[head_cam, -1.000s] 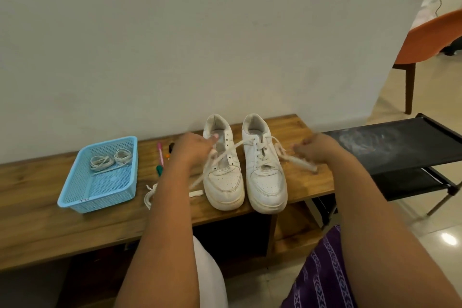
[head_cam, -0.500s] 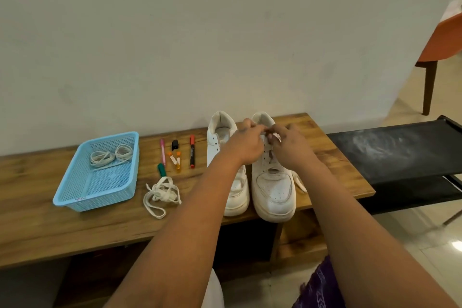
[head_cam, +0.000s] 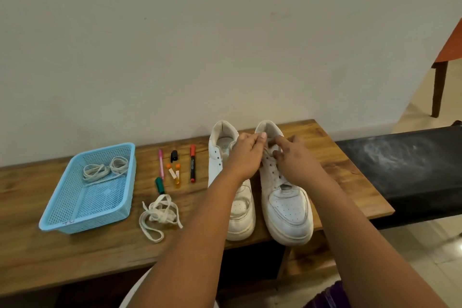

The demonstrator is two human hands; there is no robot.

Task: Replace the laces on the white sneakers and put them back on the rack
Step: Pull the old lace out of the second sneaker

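Head view: left hand [head_cam: 246, 155] and right hand [head_cam: 296, 160] are pinching the lace [head_cam: 268, 151] on the right sneaker [head_cam: 287, 207], hiding its upper eyelets. Left sneaker [head_cam: 240, 217] is sitting alongside, both toes overhanging the counter [head_cam: 75, 257] edge. Blue basket [head_cam: 87, 190] is holding coiled laces [head_cam: 103, 170].

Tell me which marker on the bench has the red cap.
The long black-bodied marker nearest the left sneaker; the pink pen and green-capped marker lie further left.

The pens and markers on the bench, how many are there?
5: a pink pen, a black-capped marker, a red-capped marker, an orange marker uncapped beside two orange caps, a green-capped marker nearest the loose lace.
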